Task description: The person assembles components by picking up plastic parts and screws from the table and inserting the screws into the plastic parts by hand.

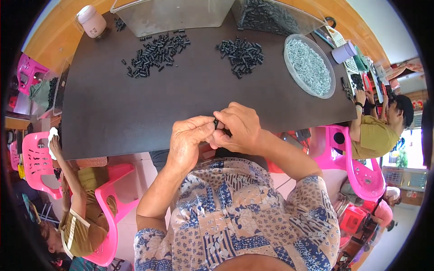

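Near the front edge of the table, my left hand (187, 139) and my right hand (238, 127) meet in front of my body. Both are closed, thumbs and fingertips pinching a small black plastic piece (215, 122) between them. Most of that piece is hidden by the fingers, so its full shape cannot be made out. Beyond the hands lie two heaps of small black tube-like plastic pieces: a wider, scattered heap (158, 53) on the left and a tighter heap (241, 55) nearer the middle.
A round clear tray (333, 84) of shiny metal screw-like pieces (309, 67) stands at the right. Two clear plastic bins (174, 18) (280, 18) line the far edge. A pinkish jar (91, 21) and a lilac cup (343, 53) flank them. Other people sit on pink chairs both sides.
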{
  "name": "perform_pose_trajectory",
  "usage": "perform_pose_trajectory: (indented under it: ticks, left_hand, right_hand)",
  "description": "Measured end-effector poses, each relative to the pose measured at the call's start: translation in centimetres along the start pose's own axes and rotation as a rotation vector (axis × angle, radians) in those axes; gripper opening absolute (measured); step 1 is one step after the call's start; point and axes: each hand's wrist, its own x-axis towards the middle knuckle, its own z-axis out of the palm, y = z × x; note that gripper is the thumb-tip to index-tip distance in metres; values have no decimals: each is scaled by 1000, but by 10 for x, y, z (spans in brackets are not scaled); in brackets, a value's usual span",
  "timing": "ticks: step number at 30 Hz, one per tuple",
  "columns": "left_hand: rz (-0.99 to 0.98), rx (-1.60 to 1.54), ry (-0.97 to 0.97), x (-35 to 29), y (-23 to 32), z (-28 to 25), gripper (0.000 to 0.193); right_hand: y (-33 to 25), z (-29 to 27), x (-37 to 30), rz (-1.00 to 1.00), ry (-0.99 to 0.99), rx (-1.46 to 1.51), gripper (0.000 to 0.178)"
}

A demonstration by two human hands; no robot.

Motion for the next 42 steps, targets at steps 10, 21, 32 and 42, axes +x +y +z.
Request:
perform_pose_trajectory:
  ticks: [10,21,32,42]
  left_hand:
    - [46,27,20,7,-6,4,25]
    - [123,519,114,41,19,-13,23]
    - [409,1032,189,107,26,-2,21]
    - [701,1224,127,144,27,12,15]
  right_hand:
    - [12,5,-4,-36,52,9,39]
    - [72,-70,49,313,82,-255,24]
    - [240,-116,137,330,147,-749,21]
    - [229,-108,140,144,193,-907,19]
